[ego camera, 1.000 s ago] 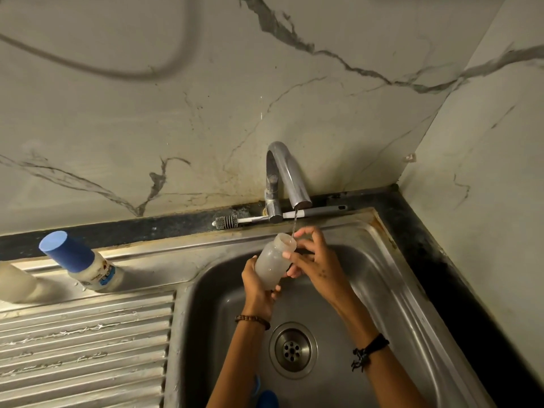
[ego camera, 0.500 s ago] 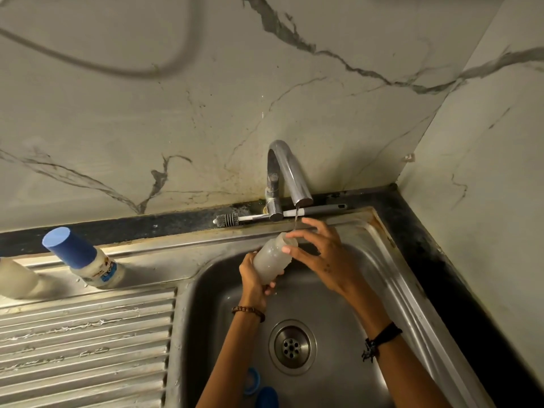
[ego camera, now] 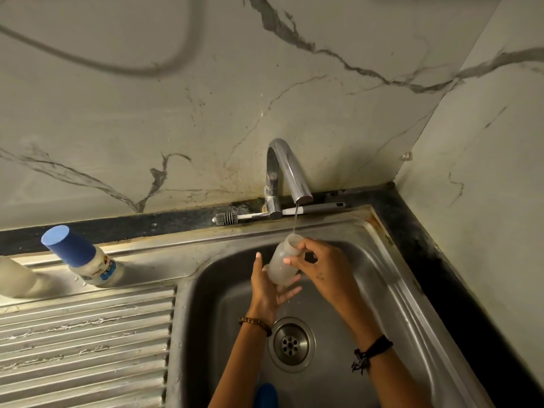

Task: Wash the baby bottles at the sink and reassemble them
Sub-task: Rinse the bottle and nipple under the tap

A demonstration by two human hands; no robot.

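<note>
Rinsing step: the left hand [ego camera: 269, 290] cradles the base and the right hand [ego camera: 321, 267] pinches the neck of the translucent plastic baby bottle [ego camera: 283, 262], held over the steel sink [ego camera: 391, 290] back edge beneath the chrome tap [ego camera: 287, 172]; next, probably emptying it.

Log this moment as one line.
bottle uncapped, under tap stream | left hand cradles base | right hand grips neck | over sink

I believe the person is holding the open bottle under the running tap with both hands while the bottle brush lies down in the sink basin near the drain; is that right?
Not quite. The head view shows the bottle brush lying on the ledge behind the tap, not in the basin by the drain. The rest holds: the left hand and right hand hold the open bottle under the running water.
</note>
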